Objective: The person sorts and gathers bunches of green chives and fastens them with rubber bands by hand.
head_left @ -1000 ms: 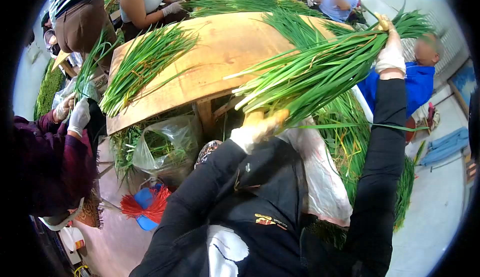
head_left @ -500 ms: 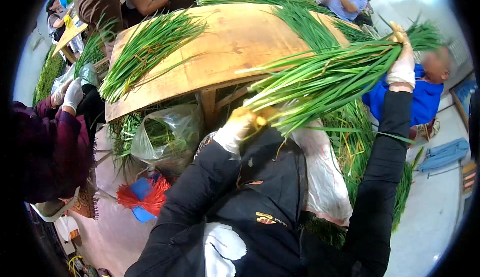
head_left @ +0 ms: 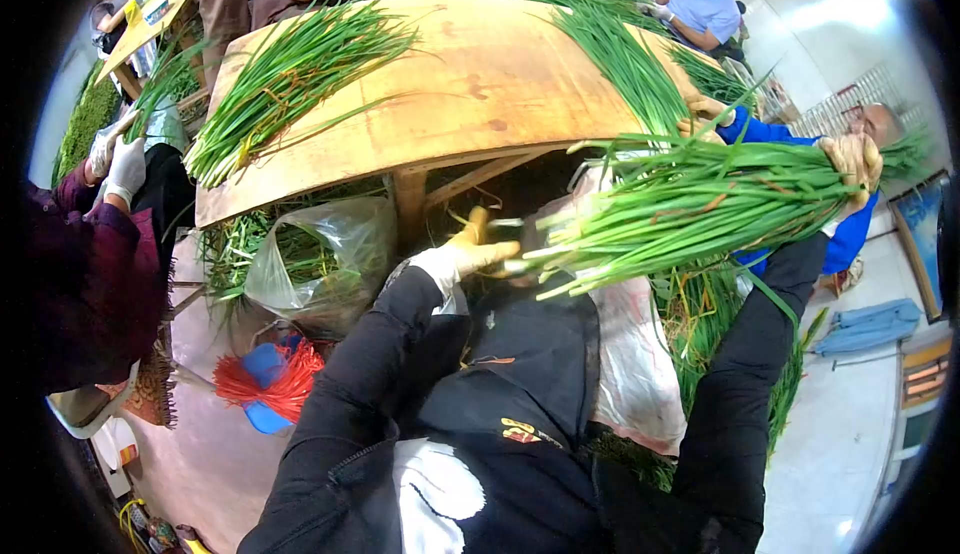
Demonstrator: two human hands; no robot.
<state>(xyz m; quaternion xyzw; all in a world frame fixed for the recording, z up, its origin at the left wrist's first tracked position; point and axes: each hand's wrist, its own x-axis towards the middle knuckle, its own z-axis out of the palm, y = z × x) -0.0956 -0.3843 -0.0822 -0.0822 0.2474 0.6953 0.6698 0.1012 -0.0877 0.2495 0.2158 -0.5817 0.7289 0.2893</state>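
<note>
My right hand (head_left: 852, 169), in a pale glove, is closed round the leafy part of a bunch of long green chives (head_left: 700, 194). The bunch lies nearly level in the air, its whitish stalk ends pointing left. Just left of those ends is my left hand (head_left: 465, 252), gloved with yellowish fingertips; thumb and fingers are spread apart. It is slightly blurred, and I see nothing held in it. Below the bunch, a whitish sack (head_left: 640, 364) lies beside my lap.
A wooden table (head_left: 480, 74) bears a chive pile (head_left: 300, 79) at left and more at right. Beneath are a clear plastic bag (head_left: 335, 264) and red ties (head_left: 270, 384) on something blue. Co-workers sit left, behind and right; a blue-sleeved person (head_left: 765, 132) is close to my right hand.
My left hand has come away from the stalk ends and its fingers have spread. The right hand has moved right and down with the chives. The blue-sleeved person's hand now shows at the table.
</note>
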